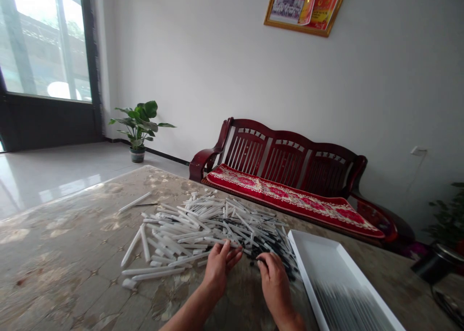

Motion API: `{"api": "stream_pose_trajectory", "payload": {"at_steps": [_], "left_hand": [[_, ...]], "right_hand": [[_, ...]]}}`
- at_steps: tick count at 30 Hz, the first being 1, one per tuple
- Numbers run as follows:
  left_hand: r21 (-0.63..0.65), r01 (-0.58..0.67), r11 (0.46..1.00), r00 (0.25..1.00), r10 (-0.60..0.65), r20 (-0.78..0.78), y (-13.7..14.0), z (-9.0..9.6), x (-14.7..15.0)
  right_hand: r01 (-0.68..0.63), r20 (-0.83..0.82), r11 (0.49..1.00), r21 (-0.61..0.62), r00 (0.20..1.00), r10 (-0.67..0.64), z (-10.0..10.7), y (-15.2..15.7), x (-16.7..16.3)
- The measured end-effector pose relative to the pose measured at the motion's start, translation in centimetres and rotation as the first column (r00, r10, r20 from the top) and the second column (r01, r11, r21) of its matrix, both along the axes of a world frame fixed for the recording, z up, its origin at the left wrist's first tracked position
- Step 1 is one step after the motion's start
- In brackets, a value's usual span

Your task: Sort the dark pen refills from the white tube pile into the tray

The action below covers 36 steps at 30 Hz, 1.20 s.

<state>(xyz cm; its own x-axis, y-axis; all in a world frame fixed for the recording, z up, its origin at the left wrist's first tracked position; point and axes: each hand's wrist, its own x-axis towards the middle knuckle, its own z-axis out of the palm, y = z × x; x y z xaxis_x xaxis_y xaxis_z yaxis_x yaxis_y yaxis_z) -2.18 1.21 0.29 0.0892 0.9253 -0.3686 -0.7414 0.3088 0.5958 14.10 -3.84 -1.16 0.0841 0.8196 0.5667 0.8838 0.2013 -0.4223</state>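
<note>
A loose heap of white pen-like tubes lies on the table, with black slender pieces mixed in on its right side. My left hand is at the near edge of the heap, its fingers loosely stretched out and apart, with nothing visible in them. Close by on the right, my right hand has thumb and fingers pinched together beside the black pieces. Something small and dark shows at its fingertips, too small to name. To the right of that hand stands a shallow white box holding many thin, clear-looking sticks in its near part.
A patterned cover lies over the table. One white tube and a thin dark rod lie apart at the far left of the heap. Behind the table is a dark red wooden bench; a black container stands far right.
</note>
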Motion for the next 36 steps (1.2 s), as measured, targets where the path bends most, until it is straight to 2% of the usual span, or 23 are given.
{"api": "stream_pose_trajectory", "payload": {"at_steps": [6,9,13,17,22,24,26,28,30,33,36], "left_hand": [[0.051,0.033,0.998,0.999,-0.033,-0.002,-0.1,-0.3,0.0],[0.101,0.044,0.994,0.998,-0.039,-0.050,-0.1,-0.7,0.1],[0.146,0.120,0.982,0.988,-0.103,-0.119,-0.3,-0.9,0.5],[0.182,0.220,0.958,0.972,-0.200,-0.120,-1.3,-0.8,1.2],[0.246,0.283,0.927,0.956,-0.252,-0.150,-1.9,-0.7,1.3],[0.195,0.268,0.943,0.961,-0.249,-0.116,-1.6,-0.7,1.0],[0.130,0.225,0.966,0.973,-0.217,-0.072,-1.1,-0.7,0.7],[0.080,0.162,0.984,0.986,-0.159,-0.044,-0.6,-0.6,0.5],[0.052,0.118,0.992,0.993,-0.116,-0.033,-0.3,-0.5,0.5],[0.037,0.097,0.995,0.995,-0.096,-0.024,-0.1,-0.4,0.6],[0.039,0.096,0.995,0.995,-0.095,-0.026,-0.2,-0.5,0.7]], "right_hand": [[-0.017,-0.032,0.999,0.028,0.999,0.018,-0.1,0.1,-0.1],[-0.023,-0.015,0.999,0.025,1.000,0.023,0.2,0.2,-0.1],[-0.049,-0.050,0.998,0.037,0.997,0.051,0.7,0.4,-0.6],[-0.132,-0.243,0.991,0.034,0.960,0.137,0.6,0.7,-2.5],[-0.269,-0.525,0.963,-0.016,0.822,0.221,0.8,1.3,-4.9],[-0.271,-0.602,0.963,-0.011,0.770,0.210,1.0,1.9,-4.7],[-0.188,-0.632,0.982,-0.023,0.764,0.132,1.0,2.4,-3.7],[-0.079,-0.565,0.995,-0.064,0.825,0.029,0.8,2.8,-2.4],[-0.022,-0.412,0.994,-0.108,0.911,-0.025,0.4,2.6,-1.2],[-0.032,-0.171,0.985,-0.167,0.985,0.003,0.1,1.9,-0.3],[-0.007,0.028,0.975,-0.222,1.000,0.014,0.4,1.2,-0.6]]}}
